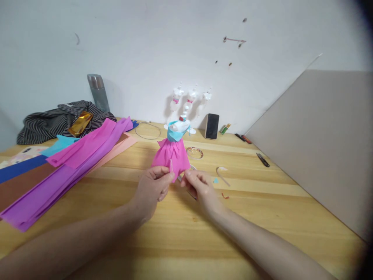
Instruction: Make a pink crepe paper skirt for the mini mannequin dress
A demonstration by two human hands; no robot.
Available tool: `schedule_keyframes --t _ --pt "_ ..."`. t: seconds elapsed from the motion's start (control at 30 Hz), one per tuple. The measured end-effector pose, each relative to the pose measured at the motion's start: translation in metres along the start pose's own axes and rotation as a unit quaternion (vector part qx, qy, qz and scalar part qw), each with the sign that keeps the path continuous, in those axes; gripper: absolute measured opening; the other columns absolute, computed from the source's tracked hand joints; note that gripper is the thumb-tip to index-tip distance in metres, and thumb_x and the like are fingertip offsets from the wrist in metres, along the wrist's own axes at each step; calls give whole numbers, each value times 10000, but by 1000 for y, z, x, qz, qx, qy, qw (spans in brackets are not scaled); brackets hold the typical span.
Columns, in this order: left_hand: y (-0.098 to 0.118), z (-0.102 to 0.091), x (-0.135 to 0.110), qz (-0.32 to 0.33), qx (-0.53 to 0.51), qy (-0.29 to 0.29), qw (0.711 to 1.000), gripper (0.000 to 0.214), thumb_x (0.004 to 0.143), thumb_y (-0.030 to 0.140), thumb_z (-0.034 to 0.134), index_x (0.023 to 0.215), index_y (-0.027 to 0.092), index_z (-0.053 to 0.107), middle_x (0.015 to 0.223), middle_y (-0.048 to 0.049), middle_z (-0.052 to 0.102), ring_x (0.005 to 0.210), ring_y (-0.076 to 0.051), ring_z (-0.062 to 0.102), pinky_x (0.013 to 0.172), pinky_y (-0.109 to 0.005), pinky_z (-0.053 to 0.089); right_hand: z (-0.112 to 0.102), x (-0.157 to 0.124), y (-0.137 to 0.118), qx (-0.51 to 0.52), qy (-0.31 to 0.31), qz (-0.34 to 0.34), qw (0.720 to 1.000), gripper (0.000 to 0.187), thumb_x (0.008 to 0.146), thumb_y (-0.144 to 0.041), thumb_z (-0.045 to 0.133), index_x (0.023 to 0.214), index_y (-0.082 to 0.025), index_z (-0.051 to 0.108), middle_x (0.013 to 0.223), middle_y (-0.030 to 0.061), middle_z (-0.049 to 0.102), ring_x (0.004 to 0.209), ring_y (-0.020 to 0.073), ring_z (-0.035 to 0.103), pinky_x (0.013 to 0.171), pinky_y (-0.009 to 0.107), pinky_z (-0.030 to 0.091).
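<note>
A small white mannequin [178, 126] lies tilted on the wooden table [262, 210], dressed in a light blue paper top [175, 134] and a pink paper skirt [170, 155]. My left hand [151, 188] pinches the lower hem of the skirt with closed fingers. My right hand [198, 186] is closed in a pinch at the skirt's lower right edge, close to the left hand. Whether it holds a small strip as well is unclear.
Sheets of pink, purple, blue and brown paper [67, 163] lie at the left. Striped cloth [55, 120] and a metal flask [98, 93] sit at the back left. Three white mannequins [189, 99], a phone [212, 126], tape roll [194, 152] and small snips [263, 160] lie beyond.
</note>
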State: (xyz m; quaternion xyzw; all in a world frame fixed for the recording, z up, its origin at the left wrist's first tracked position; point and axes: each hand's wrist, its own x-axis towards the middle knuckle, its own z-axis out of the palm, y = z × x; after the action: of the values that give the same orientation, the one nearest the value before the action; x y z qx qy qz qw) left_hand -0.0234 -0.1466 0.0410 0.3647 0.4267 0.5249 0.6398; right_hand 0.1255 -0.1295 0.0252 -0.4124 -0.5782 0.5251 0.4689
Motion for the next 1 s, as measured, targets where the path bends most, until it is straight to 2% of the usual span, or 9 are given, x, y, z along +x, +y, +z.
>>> schedule_keyframes --t 0.1,0.17,0.23,0.43,0.57,0.73,1.0 --pt "0 -1 0 -22 -29 -17 999 307 605 343 740 598 168 489 365 104 378 306 -11 253 355 -171 166 9 -14 16 120 -70 107 985 357 728 -493 699 701 -142 641 511 -38 477 410 51 318 424 229 169" --pt "1 0 -1 -27 -33 -26 999 317 609 343 741 585 168 477 361 102 377 302 -9 254 354 -168 178 16 -21 19 194 -90 128 968 329 675 -423 767 837 -164 645 651 -12 584 433 47 355 415 217 183" --pt "3 0 -2 -27 -29 -28 999 326 613 343 740 568 168 468 352 102 366 299 -9 250 352 -167 183 23 -24 17 243 -88 123 958 332 647 -367 799 857 -173 629 757 6 626 453 39 364 413 207 190" --pt "7 3 -4 -23 -12 -12 1000 336 605 349 740 546 164 466 347 103 345 302 -5 241 349 -169 165 36 -18 14 343 -28 133 929 291 613 -263 827 758 -167 593 571 -71 459 449 31 286 403 183 152" --pt "9 4 -4 -29 1 7 1000 328 580 350 755 551 156 492 339 104 337 305 -4 239 347 -168 161 41 -15 13 375 -21 140 916 310 590 -215 834 806 -169 616 533 -88 416 454 31 244 406 166 161" --pt "10 4 -3 -36 -2 20 999 325 570 341 765 565 153 500 343 103 350 310 -4 249 353 -166 166 45 -13 14 392 -22 139 909 273 594 -217 829 760 -155 622 527 -79 435 459 29 227 408 154 184" --pt "10 1 -3 -41 8 1 999 291 605 280 694 519 171 439 350 98 345 306 -7 241 353 -172 166 43 -11 17 374 -10 123 919 222 628 -227 805 723 -146 621 502 -74 450 429 25 232 404 168 172"
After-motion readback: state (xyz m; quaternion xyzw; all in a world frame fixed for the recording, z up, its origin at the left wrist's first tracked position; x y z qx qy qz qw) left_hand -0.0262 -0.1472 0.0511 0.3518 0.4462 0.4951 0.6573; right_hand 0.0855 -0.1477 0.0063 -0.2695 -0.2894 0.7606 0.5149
